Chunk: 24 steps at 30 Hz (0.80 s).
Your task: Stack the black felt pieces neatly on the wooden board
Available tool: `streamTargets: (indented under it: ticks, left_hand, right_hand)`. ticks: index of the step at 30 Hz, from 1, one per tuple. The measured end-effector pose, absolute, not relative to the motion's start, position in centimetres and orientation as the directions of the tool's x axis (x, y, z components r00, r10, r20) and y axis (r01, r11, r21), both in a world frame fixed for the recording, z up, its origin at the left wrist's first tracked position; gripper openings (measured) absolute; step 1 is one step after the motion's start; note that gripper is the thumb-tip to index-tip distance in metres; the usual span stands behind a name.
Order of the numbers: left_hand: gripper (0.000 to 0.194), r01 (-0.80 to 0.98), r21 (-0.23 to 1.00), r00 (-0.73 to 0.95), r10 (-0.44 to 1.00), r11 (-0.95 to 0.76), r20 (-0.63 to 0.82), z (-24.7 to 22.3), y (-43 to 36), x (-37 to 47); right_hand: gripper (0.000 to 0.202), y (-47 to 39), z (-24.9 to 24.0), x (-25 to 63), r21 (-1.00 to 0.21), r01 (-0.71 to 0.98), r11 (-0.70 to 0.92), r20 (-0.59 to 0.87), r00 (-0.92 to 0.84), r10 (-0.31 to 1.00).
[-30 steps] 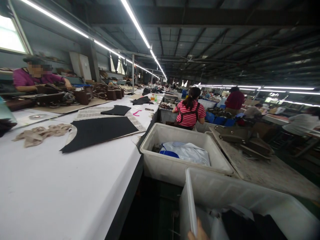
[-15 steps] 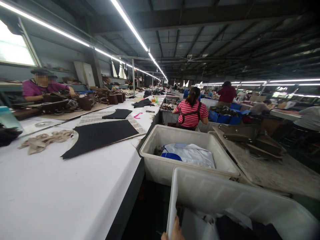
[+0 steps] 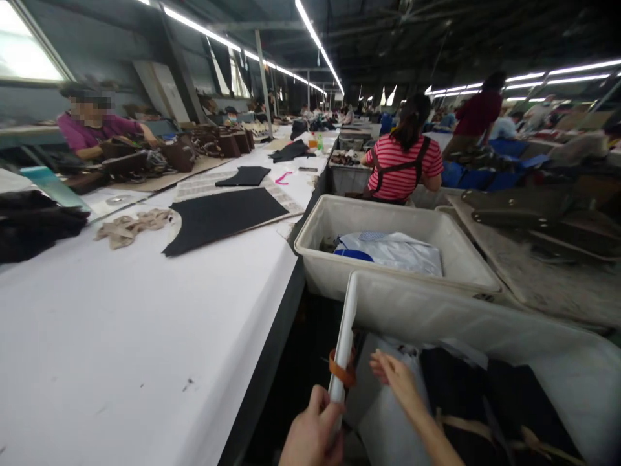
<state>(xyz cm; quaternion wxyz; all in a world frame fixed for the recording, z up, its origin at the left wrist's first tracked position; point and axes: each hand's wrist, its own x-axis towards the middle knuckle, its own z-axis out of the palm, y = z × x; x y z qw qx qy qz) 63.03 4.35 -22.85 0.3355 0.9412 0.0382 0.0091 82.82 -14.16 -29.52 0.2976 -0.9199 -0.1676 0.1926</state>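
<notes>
At the bottom centre of the frame, the left hand [image 3: 313, 427] has its grip clamped on the rim of the near bin [image 3: 475, 314], which fills the lower right, just below an orange strap [image 3: 343, 375] looped over that rim. The right hand [image 3: 392, 375] is above the bin's inside, its grip loosely spread, beside dark cloth [image 3: 451, 382]; a white table [image 3: 160, 336] takes up the lower left.

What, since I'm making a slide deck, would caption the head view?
Left hand grips the rim of a pale bin near an orange loop; right hand extends over the bin.
</notes>
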Motion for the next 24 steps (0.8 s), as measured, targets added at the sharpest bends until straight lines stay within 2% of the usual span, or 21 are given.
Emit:
streamTargets:
  ticks: [3, 6, 11, 14, 24]
  left_hand:
    - [0.045, 0.1, 0.667, 0.994, 0.098, -0.738, -0.04, -22.3, 3.9, 62.5]
    - [0.047, 0.09, 0.702, 0.996, 0.085, -0.706, -0.041, -21.6, 4.0, 62.9]
    - [0.048, 0.086, 0.726, 0.996, 0.074, -0.682, -0.048, -21.1, 4.3, 62.8]
    - [0.048, 0.096, 0.723, 0.995, 0.077, -0.684, -0.06, -21.0, 4.3, 62.8]
    - [0.043, 0.136, 0.716, 0.991, 0.099, -0.684, -0.094, -19.7, 4.3, 62.7]
  right_hand:
    - [0.034, -20.4, -31.9, 84.8, -0.444, 0.154, -0.883, -0.312, 0.897, 0.313]
    - [0.029, -23.0, -34.6, 84.0, -0.34, 0.248, -0.907, -0.309, 0.881, 0.357]
    - [0.048, -20.6, -39.0, 81.3, -0.308, 0.511, -0.803, -0.312, 0.743, 0.592]
    - [0.049, -18.6, -41.1, 80.8, -0.29, 0.604, -0.742, -0.354, 0.653, 0.67]
    - [0.021, -19.4, -43.1, 80.0, -0.192, 0.674, -0.713, -0.439, 0.591, 0.677]
